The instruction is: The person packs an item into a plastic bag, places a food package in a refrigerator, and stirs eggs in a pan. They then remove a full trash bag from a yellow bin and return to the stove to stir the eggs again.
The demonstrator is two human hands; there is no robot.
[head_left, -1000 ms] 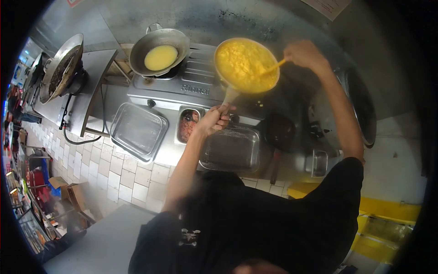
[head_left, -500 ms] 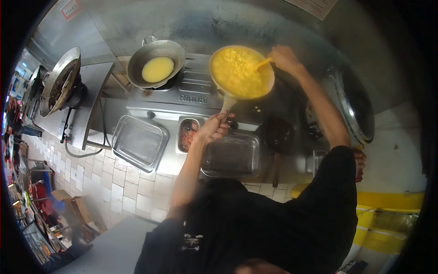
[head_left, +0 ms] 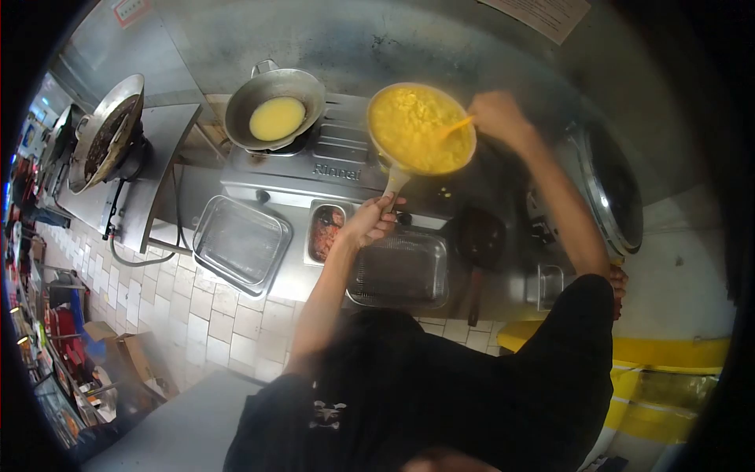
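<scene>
Head view shows the left hand (head_left: 368, 222) closed tight around the handle (head_left: 393, 181) of the frying pan (head_left: 373, 141), which is over the Rinnai gas stove (head_left: 330, 161) and full almost to the rim with scrambled egg (head_left: 417, 118). Farther, the right hand (head_left: 495, 118) pinches a yellow stirring stick (head_left: 456, 126) dipped in the egg. With such a full pan, a strong stir or tilt could spill egg onto the stove.

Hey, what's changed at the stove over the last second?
The right hand swept its yellow stirrer a little inward across the pan of yellow food, then slightly back toward the rim. The left hand kept its grip on the pan handle. The wok of yellow liquid stayed put.
</scene>
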